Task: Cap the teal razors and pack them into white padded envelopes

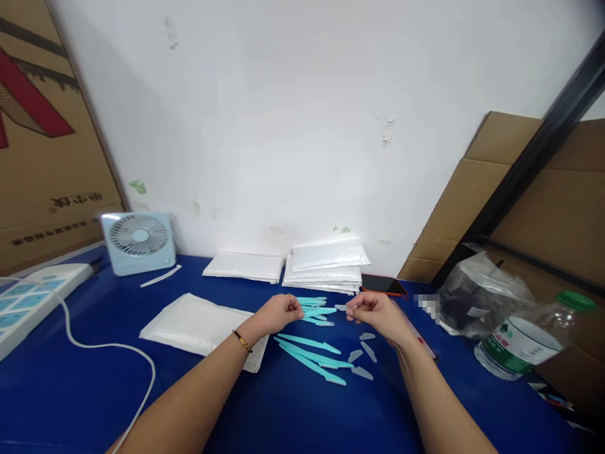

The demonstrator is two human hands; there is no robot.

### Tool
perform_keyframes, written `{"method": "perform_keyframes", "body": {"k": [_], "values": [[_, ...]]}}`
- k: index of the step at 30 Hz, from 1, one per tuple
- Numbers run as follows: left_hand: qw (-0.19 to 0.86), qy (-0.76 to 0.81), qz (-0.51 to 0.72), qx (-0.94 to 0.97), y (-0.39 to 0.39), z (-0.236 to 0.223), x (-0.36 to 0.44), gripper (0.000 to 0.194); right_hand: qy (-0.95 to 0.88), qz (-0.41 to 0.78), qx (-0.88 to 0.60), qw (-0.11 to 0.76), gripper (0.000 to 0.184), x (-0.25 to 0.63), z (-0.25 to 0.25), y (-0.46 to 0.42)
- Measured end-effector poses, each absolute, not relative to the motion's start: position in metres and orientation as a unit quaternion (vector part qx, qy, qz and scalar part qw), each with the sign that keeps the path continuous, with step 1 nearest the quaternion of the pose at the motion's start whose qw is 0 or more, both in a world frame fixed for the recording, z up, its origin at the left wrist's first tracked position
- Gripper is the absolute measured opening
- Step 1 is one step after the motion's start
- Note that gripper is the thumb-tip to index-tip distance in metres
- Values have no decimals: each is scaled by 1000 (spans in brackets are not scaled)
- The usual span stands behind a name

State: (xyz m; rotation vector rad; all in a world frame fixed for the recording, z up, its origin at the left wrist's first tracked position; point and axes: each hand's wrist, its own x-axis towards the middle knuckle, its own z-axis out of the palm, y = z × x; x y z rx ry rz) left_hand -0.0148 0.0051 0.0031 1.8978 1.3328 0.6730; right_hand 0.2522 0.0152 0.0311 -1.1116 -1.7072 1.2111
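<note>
A: What's in the hands?

B: The left hand (283,313) pinches a turquoise razor (326,310) between thumb and finger, its tip facing the right edge of the surface (265,416). The right hand (377,313) pinches a clear cap (339,308) right at that tip. Whether the cap sits on it, I can't tell.

A: And the other razors?

B: Some lie just past the left hand, toward the far edge. A loose spread of razors (309,360) lies closer to us, with four loose caps (362,372) near their tips.

A: Where are the white packets?

B: One packet (186,323) lies partly behind the left forearm. Another, flat packet (243,266) and a stack of packets (326,273) sit along the far edge.

A: Anything at the sides?

B: A fan (139,236) stands by the far left corner, and a power strip (45,299) lies along the left edge. Near the right edge there's a bottle (513,343) beside a plastic bag (475,293). A phone (384,285) lies right of the stack.
</note>
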Motion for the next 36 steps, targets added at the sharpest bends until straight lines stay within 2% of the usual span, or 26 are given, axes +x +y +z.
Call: {"method": "perform_keyframes", "body": {"k": [9, 11, 14, 17, 20, 22, 25, 28, 30, 33, 36], "values": [[393, 479, 262, 740, 5, 0, -10, 29, -693, 477, -418, 343, 26, 241, 15, 16], [367, 498, 253, 744, 5, -1, -9, 26, -714, 456, -421, 325, 26, 240, 15, 16], [250, 552, 267, 750, 4, 2, -8, 22, -767, 328, -464, 297, 21, 253, 19, 19], [180, 541, 258, 780, -1, 7, -8, 24, -803, 204, -517, 213, 12, 276, 21, 26], [207, 485, 195, 827, -6, 8, -5, 22, -799, 213, -553, 101, 13, 293, 14, 33], [205, 474, 164, 840, -9, 5, -1, 21, -791, 235, -560, 65, 11, 295, 10, 35], [192, 488, 149, 838, -11, 0, 3, 10, -795, 246, -544, 110, 5, 287, 11, 31], [214, 504, 180, 817, -8, -2, 3, 9, -795, 270, -506, 199, 12, 275, 20, 23], [289, 505, 224, 782, -5, -1, 1, 13, -795, 276, -484, 240, 16, 268, 26, 18], [432, 480, 277, 711, -3, 4, -3, 22, -813, 217, -441, 313, 15, 259, 30, 14], [475, 474, 295, 680, -4, 12, -4, 30, -841, 130, -375, 368, 14, 253, 29, 12]]}}
